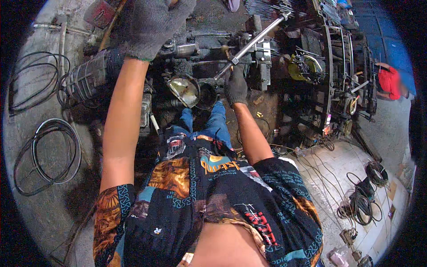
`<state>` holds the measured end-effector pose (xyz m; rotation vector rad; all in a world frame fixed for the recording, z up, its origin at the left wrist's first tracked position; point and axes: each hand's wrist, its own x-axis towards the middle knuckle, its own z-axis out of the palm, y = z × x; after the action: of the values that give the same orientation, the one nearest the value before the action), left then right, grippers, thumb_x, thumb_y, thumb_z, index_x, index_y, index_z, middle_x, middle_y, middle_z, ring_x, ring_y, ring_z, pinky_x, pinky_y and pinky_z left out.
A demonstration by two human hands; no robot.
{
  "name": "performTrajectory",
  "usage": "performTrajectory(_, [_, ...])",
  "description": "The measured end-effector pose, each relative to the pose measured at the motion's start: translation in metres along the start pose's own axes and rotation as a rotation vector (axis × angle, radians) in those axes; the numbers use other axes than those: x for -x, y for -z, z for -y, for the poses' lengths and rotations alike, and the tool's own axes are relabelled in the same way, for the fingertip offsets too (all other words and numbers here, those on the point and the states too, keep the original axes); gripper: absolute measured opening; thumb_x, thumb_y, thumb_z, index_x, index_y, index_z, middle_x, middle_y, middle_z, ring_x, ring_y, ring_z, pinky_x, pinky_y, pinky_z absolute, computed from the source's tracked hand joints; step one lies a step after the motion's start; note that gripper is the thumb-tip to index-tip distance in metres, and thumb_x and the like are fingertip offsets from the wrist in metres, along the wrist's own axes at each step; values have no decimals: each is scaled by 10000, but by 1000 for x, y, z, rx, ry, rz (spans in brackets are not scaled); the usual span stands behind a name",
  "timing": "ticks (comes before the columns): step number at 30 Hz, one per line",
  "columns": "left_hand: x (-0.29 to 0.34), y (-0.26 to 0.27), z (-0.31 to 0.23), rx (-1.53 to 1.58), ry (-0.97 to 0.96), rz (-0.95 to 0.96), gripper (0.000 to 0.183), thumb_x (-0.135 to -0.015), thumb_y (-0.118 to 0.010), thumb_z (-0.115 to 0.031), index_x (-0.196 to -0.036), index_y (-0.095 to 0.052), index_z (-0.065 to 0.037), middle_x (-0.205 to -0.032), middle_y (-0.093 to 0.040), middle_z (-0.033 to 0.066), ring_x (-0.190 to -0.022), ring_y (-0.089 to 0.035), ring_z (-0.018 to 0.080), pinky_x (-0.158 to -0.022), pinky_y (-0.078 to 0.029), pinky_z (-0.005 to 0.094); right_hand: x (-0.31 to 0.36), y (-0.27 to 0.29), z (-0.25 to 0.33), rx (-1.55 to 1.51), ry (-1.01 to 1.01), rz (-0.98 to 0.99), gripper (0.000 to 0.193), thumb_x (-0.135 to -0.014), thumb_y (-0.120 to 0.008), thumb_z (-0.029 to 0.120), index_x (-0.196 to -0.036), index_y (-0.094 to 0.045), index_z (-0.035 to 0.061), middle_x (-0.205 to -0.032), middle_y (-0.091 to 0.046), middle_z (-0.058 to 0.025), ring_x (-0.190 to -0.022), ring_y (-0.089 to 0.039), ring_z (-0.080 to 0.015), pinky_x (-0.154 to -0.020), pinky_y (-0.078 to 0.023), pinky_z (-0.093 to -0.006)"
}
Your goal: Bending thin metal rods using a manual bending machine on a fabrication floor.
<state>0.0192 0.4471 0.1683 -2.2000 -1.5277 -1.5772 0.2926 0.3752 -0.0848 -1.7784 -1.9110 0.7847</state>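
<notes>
My left hand (155,27), in a dark grey knit glove, is raised over the left part of a greasy machine (209,40). The top edge of the picture cuts off its fingers, so their pose does not show. My right hand (236,86), also gloved, is closed near the lower end of a long bright metal rod (260,40) with collars on it. That rod slants up to the right across the machine. By the same hand rises a short brownish stick with a rounded top (225,48). What the fingers grip is partly hidden.
A round pan (183,91) with a murky surface sits before my legs. A ribbed motor (84,80) and coiled hoses (49,155) lie left. Metal racks (329,75), thin rods and a yellowish basin (302,66) stand right. Cables (362,202) trail on the floor. A person in red (389,82) is far right.
</notes>
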Motion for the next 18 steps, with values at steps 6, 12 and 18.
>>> performTrajectory(6, [1,-1,4,18,9,12,68,-897,-643,-68,-932,-650,-10,-902,-645,143,-869,-658,328,-780,-528,380,30,2,-11,99,-157,106,310,-999,-526,276,-1226,-557,67,-1124,-641,-273,-1022,-634,-451,-808,-520,-541])
performTrajectory(12, [2,-4,9,-26,-38,-23,78,-904,-647,-113,-936,-663,-44,-911,-648,154,-899,-663,351,-793,-532,405,69,9,-6,-278,-72,250,329,-1003,-541,251,-1225,-615,18,-1170,-655,-247,-1091,-626,-441,-898,-509,-451])
performTrajectory(18, [2,-3,6,-59,-50,-20,126,-925,-649,-169,-945,-674,-47,-922,-652,159,-928,-648,364,-826,-519,445,69,-18,-7,-332,22,452,342,-968,-585,253,-1191,-652,3,-1158,-679,-220,-1098,-644,-384,-946,-499,-431])
